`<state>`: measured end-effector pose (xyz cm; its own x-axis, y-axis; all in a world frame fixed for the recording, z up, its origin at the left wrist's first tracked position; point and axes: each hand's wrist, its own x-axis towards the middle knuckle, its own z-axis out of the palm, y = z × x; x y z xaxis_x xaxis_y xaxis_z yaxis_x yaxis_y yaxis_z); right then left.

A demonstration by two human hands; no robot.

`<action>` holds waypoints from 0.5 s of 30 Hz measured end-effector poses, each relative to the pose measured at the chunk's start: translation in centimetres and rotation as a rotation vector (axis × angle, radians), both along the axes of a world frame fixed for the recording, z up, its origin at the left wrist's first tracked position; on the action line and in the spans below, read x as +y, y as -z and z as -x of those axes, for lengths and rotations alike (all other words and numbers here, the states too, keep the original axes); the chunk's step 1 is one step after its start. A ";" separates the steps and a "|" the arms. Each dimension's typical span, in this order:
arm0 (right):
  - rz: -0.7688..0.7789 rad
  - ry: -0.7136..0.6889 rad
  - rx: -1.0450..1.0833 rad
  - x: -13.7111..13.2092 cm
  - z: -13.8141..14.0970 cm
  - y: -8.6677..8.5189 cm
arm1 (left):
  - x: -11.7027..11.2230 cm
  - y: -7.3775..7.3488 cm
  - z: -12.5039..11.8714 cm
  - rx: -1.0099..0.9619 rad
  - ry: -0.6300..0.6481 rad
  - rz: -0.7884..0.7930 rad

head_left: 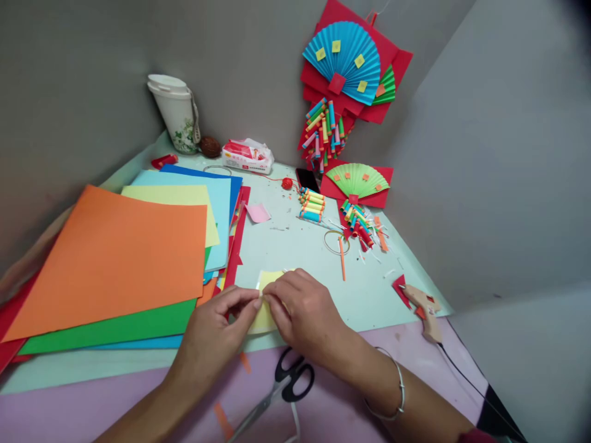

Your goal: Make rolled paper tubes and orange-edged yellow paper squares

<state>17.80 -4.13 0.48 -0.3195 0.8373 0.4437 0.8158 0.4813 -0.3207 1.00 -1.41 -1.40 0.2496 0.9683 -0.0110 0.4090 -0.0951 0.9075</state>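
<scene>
A small yellow paper (264,323) lies partly hidden under my fingers near the front of the pale green sheet. My left hand (216,329) pinches at its left edge, thumb against forefinger. Close beside it, my right hand (310,311) is also closed in a pinch on the paper, and the fingertips of both hands nearly meet. A thin whitish strip (258,280) shows along the paper's left edge. Just below my right hand lie scissors (292,376) with black handles, their blades pointing to the lower left.
Coloured sheets (138,252) are stacked at left. Behind stand a white cup (174,114) and a tissue pack (247,155). Small paper rolls (312,205) and a green fan decoration (356,183) lie at the back right. A corded glue gun (427,312) rests at right. A blue fan decoration (344,61) hangs above.
</scene>
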 end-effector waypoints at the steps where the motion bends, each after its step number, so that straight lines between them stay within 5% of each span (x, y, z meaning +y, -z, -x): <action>1: -0.004 0.001 -0.005 -0.1 0.0 0.0 | 0.0 0.0 0.0 -0.002 0.001 -0.014; 15: -0.025 0.006 0.021 -0.4 0.3 -0.2 | -0.6 0.0 0.0 0.022 0.039 -0.071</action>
